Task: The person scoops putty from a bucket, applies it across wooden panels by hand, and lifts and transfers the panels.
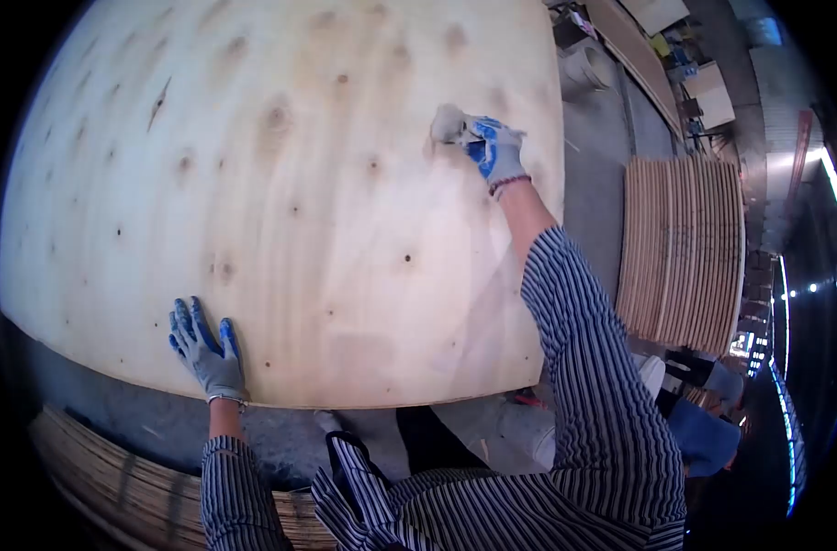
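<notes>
A large pale plywood sheet (326, 220) with dark knots and small holes lies in front of me. My left hand (212, 363), in a grey glove with blue-coated fingers, rests flat near the sheet's front left edge, fingers spread. Toward the far right part of the sheet, my right hand (499, 151), gloved the same way, is closed round a rounded grey thing (449, 124). That thing is at the board's surface; its exact kind is too blurred to make out. The part inside my fingers is hidden.
To the right stands a tall stack of wooden sheets (683, 253). A white bucket (586, 69) is behind it, and a pale container (528, 432) sits below the board's front edge. More stacked boards (134, 468) lie at lower left. Someone's blue-clad leg (703, 436) shows at lower right.
</notes>
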Available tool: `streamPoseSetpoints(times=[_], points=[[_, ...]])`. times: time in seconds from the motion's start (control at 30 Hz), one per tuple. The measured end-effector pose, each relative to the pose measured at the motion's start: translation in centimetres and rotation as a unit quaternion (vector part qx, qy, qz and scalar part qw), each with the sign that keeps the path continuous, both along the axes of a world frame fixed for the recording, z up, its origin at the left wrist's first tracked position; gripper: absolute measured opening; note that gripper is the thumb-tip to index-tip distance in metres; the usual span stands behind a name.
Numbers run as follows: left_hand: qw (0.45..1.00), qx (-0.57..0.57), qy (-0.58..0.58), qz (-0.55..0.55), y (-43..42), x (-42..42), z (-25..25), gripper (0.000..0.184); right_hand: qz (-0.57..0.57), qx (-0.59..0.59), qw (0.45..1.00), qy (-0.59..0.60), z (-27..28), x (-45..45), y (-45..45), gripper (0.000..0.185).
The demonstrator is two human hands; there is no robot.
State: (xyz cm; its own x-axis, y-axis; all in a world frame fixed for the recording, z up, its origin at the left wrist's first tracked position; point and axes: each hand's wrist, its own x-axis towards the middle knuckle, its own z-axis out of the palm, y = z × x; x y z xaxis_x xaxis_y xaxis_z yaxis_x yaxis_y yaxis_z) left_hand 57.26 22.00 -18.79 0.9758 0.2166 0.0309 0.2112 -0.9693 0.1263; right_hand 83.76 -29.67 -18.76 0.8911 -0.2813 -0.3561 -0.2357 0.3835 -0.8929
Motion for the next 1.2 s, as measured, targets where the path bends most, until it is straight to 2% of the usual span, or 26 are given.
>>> streamPoseSetpoints(times=[0.07,0.1,0.13,0.17,0.2,0.27,0.4,0.57,0.63,0.73,0.8,0.83,0.87,0.9,0.93,1.0,1.07,1.17,1.2], points=[[1.0,-0.015,0.006,-0.001,-0.1,0.1,0.3,0.061,-0.079,-0.211,0.973,0.055,0.0,2.4,0.6,0.016],[1.0,-0.016,0.006,-0.001,-0.2,0.2,0.4,0.061,-0.074,-0.209,0.973,0.059,-0.2,3.8,0.4,0.016],[1.0,-0.014,0.01,0.003,-0.2,0.2,0.4,0.061,0.0,-0.38,0.924,0.042,-1.2,5.9,-0.5,0.013],[1.0,-0.014,0.015,0.001,-0.1,0.2,0.5,0.061,0.074,-0.536,0.841,0.022,-1.3,6.5,0.0,0.012],[1.0,-0.014,0.019,-0.003,-0.1,0.2,0.6,0.062,0.078,-0.535,0.841,0.023,-1.3,6.3,0.4,0.012],[1.0,-0.024,0.018,0.001,-0.1,0.3,0.8,0.061,0.183,-0.478,0.859,0.002,2.3,3.9,3.1,0.011],[0.999,-0.04,0.011,0.001,0.1,0.2,0.6,0.062,0.27,-0.442,0.855,0.016,2.9,-3.5,5.4,0.016],[0.999,-0.051,-0.018,-0.001,0.1,-0.3,0.3,0.06,0.293,-0.359,0.886,-0.008,2.5,-18.1,10.3,0.019],[0.999,-0.05,-0.02,0.0,0.2,-0.4,0.1,0.06,0.339,-0.532,0.774,-0.051,4.6,-23.4,13.6,0.021],[0.998,-0.061,-0.026,-0.003,0.3,-0.6,-0.1,0.06,0.316,-0.563,0.764,0.005,6.5,-30.9,18.8,0.023],[0.999,-0.039,-0.029,-0.011,1.4,-0.7,-0.6,0.061,0.268,-0.456,0.849,0.007,4.5,-35.4,20.6,0.019],[0.995,-0.075,-0.021,-0.067,2.8,-0.6,-0.6,0.061,0.219,-0.186,0.952,0.106,4.9,-37.0,22.2,0.017],[0.986,-0.111,-0.012,-0.124,4.4,-0.4,-0.7,0.06,0.231,-0.192,0.935,0.188,4.1,-38.2,23.0,0.018],[0.975,-0.126,0.002,-0.184,7.1,0.2,-0.7,0.059,0.134,-0.049,0.976,0.166,2.8,-40.4,24.5,0.02],[0.974,-0.124,-0.006,-0.187,9.6,1.1,-0.5,0.059,0.086,0.02,0.98,0.177,2.0,-41.8,25.9,0.021],[0.991,-0.061,0.006,-0.116,14.7,2.9,-0.6,0.057,0.03,0.245,0.952,0.182,-0.7,-43.5,27.1,0.026],[0.998,-0.004,-0.057,-0.028,21.4,4.9,-3.5,0.055,0.007,0.334,0.929,0.161,1.3,-42.0,29.5,0.027],[0.996,0.077,-0.038,0.036,27.2,5.9,-4.2,0.056,-0.039,0.31,0.939,0.147,2.8,-35.2,30.7,0.032],[0.994,0.085,-0.045,0.045,27.7,6.3,-5.0,0.057,0.014,0.331,0.941,0.075,1.4,-33.1,29.3,0.035]])
